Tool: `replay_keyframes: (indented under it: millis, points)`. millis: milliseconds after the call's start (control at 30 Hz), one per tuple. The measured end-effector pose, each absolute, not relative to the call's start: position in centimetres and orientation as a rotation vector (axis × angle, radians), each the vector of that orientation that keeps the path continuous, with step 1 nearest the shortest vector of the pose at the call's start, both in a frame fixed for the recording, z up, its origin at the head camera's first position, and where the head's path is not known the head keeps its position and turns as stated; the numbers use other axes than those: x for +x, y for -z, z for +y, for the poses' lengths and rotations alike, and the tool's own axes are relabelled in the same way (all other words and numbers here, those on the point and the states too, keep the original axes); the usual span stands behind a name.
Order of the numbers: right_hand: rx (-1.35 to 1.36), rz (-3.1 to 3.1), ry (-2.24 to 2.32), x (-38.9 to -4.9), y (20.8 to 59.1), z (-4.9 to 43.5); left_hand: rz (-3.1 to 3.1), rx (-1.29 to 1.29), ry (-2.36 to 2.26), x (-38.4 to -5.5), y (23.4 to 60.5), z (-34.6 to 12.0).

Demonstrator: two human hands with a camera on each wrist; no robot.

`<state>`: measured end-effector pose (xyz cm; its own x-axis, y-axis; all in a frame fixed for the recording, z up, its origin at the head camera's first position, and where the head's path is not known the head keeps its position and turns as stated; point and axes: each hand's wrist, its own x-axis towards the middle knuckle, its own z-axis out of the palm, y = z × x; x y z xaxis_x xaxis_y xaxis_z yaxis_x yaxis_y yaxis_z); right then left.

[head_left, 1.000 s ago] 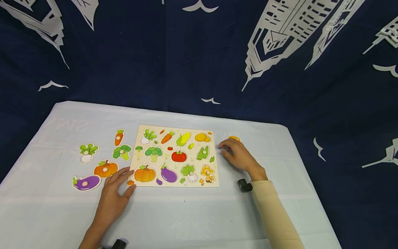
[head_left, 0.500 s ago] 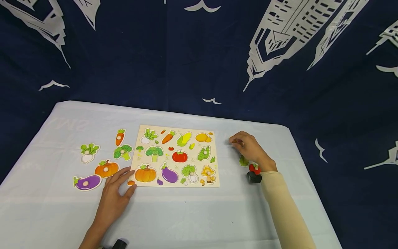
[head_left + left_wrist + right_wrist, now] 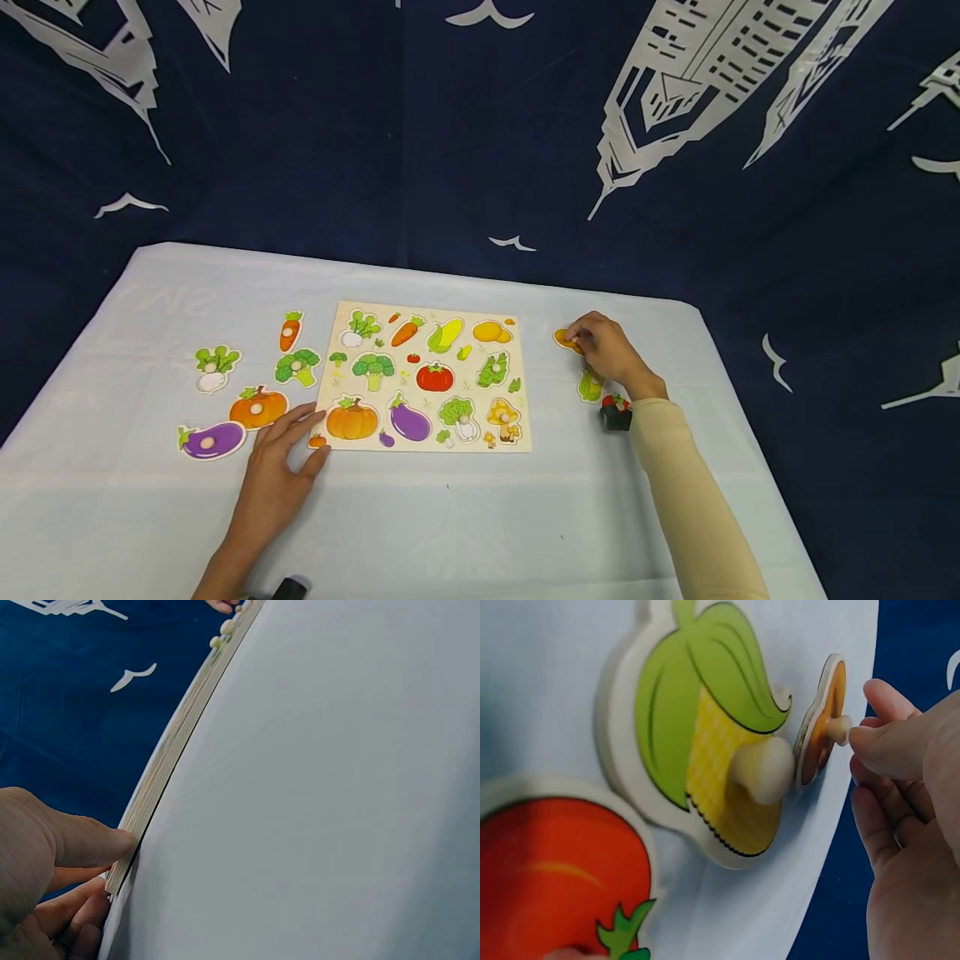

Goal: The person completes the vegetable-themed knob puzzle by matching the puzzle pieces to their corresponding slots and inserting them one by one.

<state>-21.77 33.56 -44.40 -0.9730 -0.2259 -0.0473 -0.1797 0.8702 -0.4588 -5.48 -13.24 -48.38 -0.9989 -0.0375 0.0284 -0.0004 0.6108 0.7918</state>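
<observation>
Clock read from the middle of the board (image 3: pixel 405 367), which lies flat on the white-covered bench (image 3: pixel 480 533).

Nearest, at 8 o'clock: left hand (image 3: pixel 273 467), clamped on the board's near corner, thumb at the near edge, fingers at the side.

Eggplant piece (image 3: pixel 225 437) out between 8 and 9. Pumpkin piece (image 3: pixel 243 408) at 9, between eggplant piece and left hand, just beside both.

Set in the board, knobs up: bok choy piece (image 3: pixel 453 408) between 4 and 5, mushroom piece (image 3: pixel 502 410) at 4, and farther back a green stalk-like piece (image 3: pixel 490 375) at 3.

Off the board at 3: tomato piece (image 3: pixel 609 402), partly hidden by the black device (image 3: pixel 617 419) at the right wrist; corn piece (image 3: pixel 590 387) just beyond it.

Turnip piece (image 3: pixel 212 382) and broccoli piece (image 3: pixel 288 367) at 9, broccoli piece closer to the board.

Right hand (image 3: pixel 611 350) near 3, well apart from the left. Thumb close at the pale knob (image 3: pixel 841 730) of the orange piece (image 3: pixel 564 340); cannot tell whether thumb and fingers pinch it. Orange piece off the board, between 2 and 3.

Carrot piece (image 3: pixel 290 333) between 9 and 10.

Farthest, at 12: navy curtain (image 3: pixel 450 150) with pale printed birds and buildings.
</observation>
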Motion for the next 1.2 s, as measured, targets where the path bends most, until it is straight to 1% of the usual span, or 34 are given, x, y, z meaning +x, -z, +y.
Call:
replay_keyframes:
  millis: [367,800,1200]
  points:
    - [-0.267,2.923,0.711,-21.75,44.92,33.90,-2.786,0.037,1.361,-5.52,48.37,-13.12]
    - [-0.281,2.941,0.678,-21.85,45.42,33.83,-2.774,0.026,1.355,-5.53,48.54,-13.22]
    - [-0.307,2.949,0.676,-21.69,44.67,33.04,-2.776,0.027,1.372,-5.49,48.37,-13.22]
